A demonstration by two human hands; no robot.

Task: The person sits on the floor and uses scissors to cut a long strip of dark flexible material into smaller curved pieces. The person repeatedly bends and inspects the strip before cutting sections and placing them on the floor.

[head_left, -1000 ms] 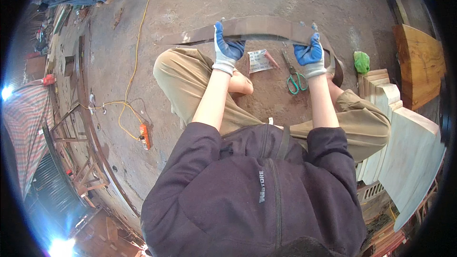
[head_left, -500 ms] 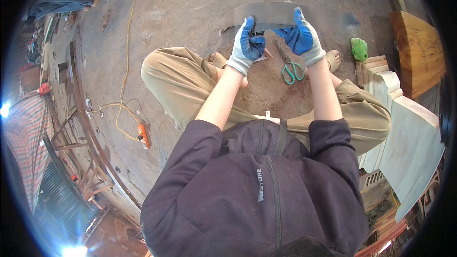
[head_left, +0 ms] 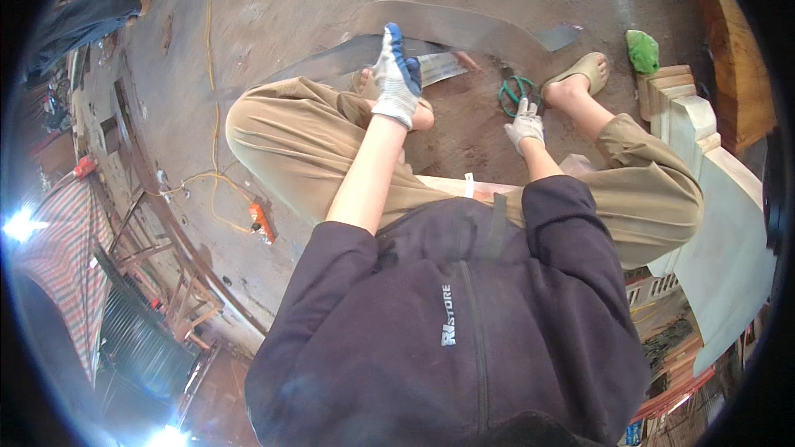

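Note:
A long, thin, flexible grey strip (head_left: 464, 25) bows out in front of me, one side of it blurred near my left knee. My left hand (head_left: 396, 79), in a white glove with a blue palm, is closed on this strip with the thumb pointing up. My right hand (head_left: 525, 126), gloved the same, is lowered to the floor between my feet. Its fingers are stretched out and touch the green handles of a pair of scissors (head_left: 515, 89). A paler strip with print (head_left: 440, 68) lies beyond my left hand, beside a reddish-brown stick (head_left: 467, 60).
A green plastic bag (head_left: 643, 51) rests on pale stepped wood pieces (head_left: 667, 83) at the right, near a big varnished wood block (head_left: 737, 70). On the left floor lie an orange power strip (head_left: 262, 222) and a yellow cord (head_left: 210, 50). Metal framing (head_left: 178, 261) stands farther left.
My right hand has let go of the grey strip and come down and back to the scissors. The left hand keeps its hold, a little farther left, and the strip has swung wider.

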